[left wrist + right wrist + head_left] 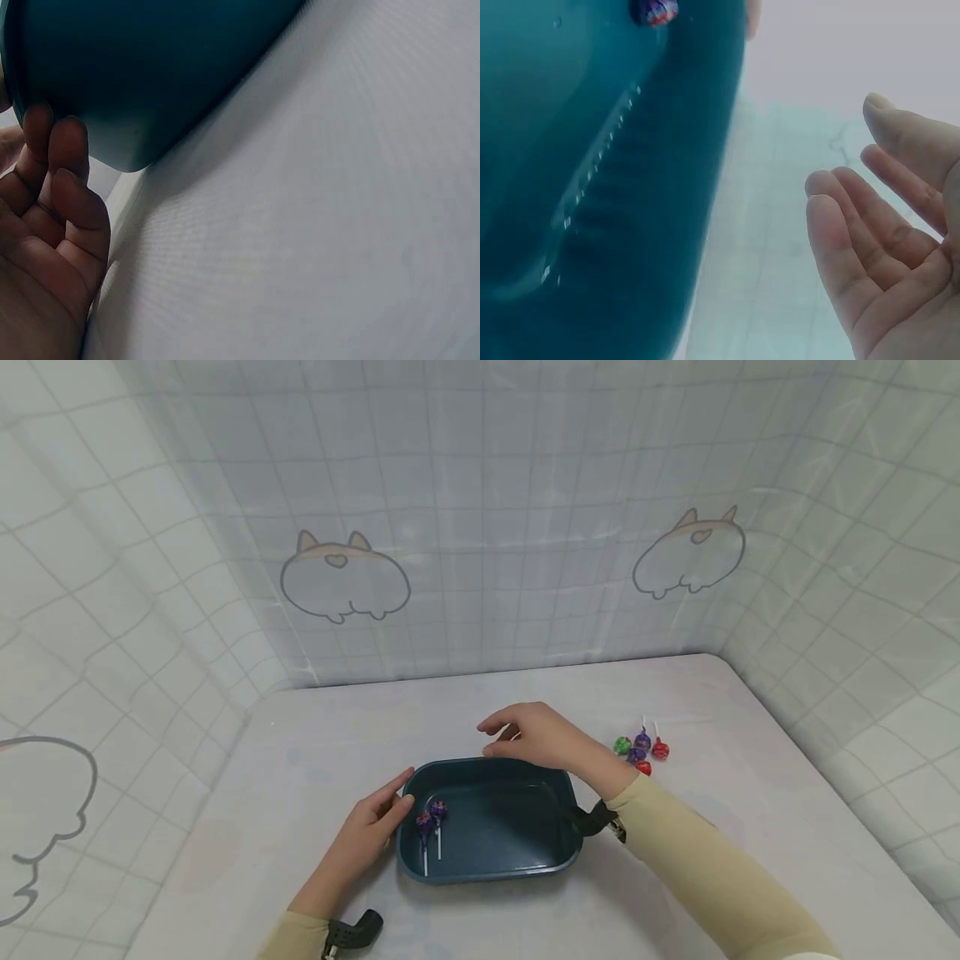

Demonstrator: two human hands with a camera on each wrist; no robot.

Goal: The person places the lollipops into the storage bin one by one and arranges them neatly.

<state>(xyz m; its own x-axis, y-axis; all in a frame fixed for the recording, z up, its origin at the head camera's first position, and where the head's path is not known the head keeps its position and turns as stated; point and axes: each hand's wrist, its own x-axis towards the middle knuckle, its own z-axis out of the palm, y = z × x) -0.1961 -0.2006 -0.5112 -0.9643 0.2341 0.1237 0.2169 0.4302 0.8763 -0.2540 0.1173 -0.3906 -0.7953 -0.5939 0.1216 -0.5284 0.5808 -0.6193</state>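
Observation:
A dark teal rectangular tray [498,867] sits on the table in the head view. My left hand [369,824] holds its left end, thumb over the rim and fingers along the outer wall. In the left wrist view, fingers [69,150] touch the tray's outside. Two purple-and-red wrapped lollipops [438,810] lie inside at the left, sticks toward me; part of one wrapper [658,10] shows in the right wrist view. Over the far rim hovers my right hand [536,735], fingers loosely bent. Nothing is between that hand's fingers [832,225].
Several wrapped lollipops, among them a green one [622,745] and a red one [660,749], lie on the table right of the tray, beyond my right forearm. A pale cloth covers the table [315,735]. Grid-patterned curtains [480,527] stand behind and at both sides.

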